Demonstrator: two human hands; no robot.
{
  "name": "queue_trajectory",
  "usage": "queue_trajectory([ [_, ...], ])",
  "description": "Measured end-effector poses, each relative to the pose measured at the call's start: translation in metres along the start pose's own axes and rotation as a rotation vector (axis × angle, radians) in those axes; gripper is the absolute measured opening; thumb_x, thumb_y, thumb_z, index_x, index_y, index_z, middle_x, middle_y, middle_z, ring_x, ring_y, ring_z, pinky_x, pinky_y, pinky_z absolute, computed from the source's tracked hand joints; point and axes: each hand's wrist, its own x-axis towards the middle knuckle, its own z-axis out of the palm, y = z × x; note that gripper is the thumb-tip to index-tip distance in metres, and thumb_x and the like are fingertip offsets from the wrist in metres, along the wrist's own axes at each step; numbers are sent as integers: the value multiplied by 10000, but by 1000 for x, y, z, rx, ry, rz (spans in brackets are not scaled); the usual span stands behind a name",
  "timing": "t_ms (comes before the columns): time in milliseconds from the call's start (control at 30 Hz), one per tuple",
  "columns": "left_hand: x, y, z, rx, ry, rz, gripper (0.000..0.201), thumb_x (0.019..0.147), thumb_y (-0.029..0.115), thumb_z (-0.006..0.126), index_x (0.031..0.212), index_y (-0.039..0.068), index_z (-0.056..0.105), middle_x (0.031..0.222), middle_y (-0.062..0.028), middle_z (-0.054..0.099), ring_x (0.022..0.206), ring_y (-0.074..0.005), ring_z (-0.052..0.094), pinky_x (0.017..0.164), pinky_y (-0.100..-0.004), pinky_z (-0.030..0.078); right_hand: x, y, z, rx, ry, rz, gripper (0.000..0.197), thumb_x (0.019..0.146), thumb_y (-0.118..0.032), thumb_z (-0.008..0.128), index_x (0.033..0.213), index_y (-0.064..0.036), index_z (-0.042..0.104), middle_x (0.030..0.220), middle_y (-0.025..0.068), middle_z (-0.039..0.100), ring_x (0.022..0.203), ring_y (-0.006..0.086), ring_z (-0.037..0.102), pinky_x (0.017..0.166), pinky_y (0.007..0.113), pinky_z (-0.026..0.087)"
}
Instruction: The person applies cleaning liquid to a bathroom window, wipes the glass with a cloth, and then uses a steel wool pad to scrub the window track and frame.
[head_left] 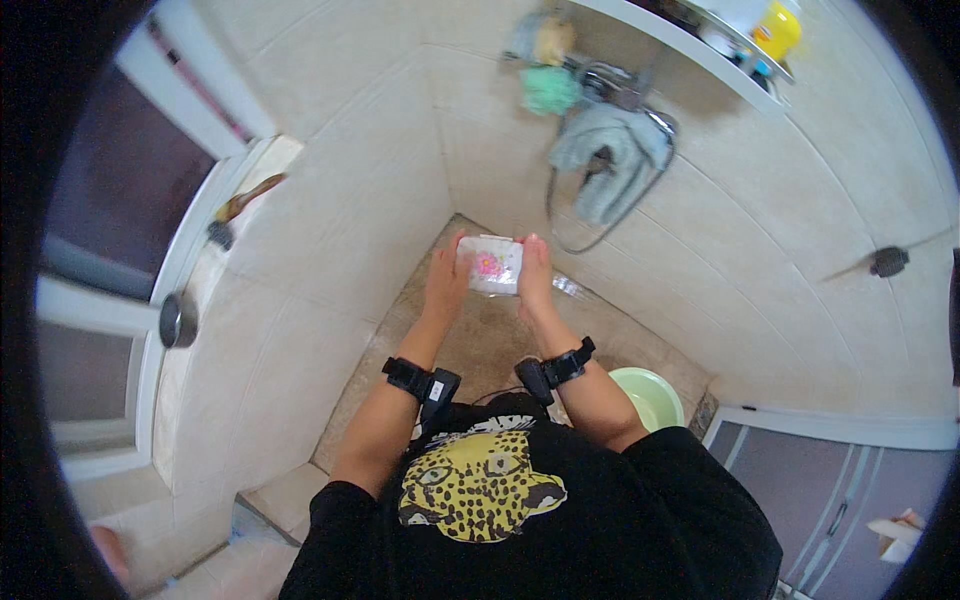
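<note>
A small white rectangular packet with a pink flower design (490, 264) is held out in front of me, over the brown tiled floor. It looks glossy; its exact kind does not show. My left hand (449, 275) grips its left edge. On the opposite edge, my right hand (535, 272) is closed around the side, thumb toward the far end. The fingers beneath the packet are hidden. Black straps with small devices circle both wrists.
By my right arm a pale green basin (650, 395) stands on the floor. A grey-blue towel (615, 150), a shower hose (552, 205) and a green bath puff (550, 91) hang on the far wall below a white shelf (680, 42). A metal cup (178, 320) sits on the left window ledge.
</note>
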Motion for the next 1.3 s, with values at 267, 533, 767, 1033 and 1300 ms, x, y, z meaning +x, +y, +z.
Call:
queue_trajectory([
  [267, 27, -9, 137, -566, -388, -946, 454, 886, 395, 570, 1157, 33, 524, 1006, -134, 631, 934, -238, 604, 764, -344, 473, 37, 12, -118, -626, -55, -579, 391, 934, -252, 500, 1244, -22, 437, 1124, 119, 515, 1043, 223, 494, 944, 311, 355],
  [533, -3, -42, 229, -950, -582, -1214, 342, 878, 133, 608, 1178, 25, 485, 1140, -97, 582, 1035, -263, 583, 811, -459, 509, 149, 48, -238, -564, -103, 70, 458, 921, -230, 512, 1326, -57, 391, 1147, 139, 559, 975, 225, 565, 852, 321, 436],
  [767, 5, -149, 282, -994, -557, -1071, 416, 846, 110, 612, 1236, 35, 489, 1133, -106, 606, 1058, -196, 580, 914, -392, 474, 232, 40, -202, -729, 214, -281, 523, 808, -170, 599, 1292, -56, 435, 930, 192, 611, 839, 326, 606, 731, 410, 475],
  [1033, 14, -147, 355, -875, -550, -1044, 467, 845, 209, 643, 1254, 127, 433, 1210, -60, 544, 1069, -211, 567, 856, -405, 490, 276, 39, -237, -1009, -81, -523, 520, 769, -151, 602, 1261, -56, 460, 921, 212, 614, 848, 369, 591, 720, 424, 469],
  [1300, 5, -176, 361, -889, -580, -1133, 457, 862, 312, 614, 1246, 151, 424, 1236, -46, 521, 1142, -239, 510, 883, -458, 455, 267, 19, -241, -1031, -341, -321, 516, 790, -172, 605, 1270, -36, 470, 947, 182, 628, 870, 314, 613, 755, 351, 485],
])
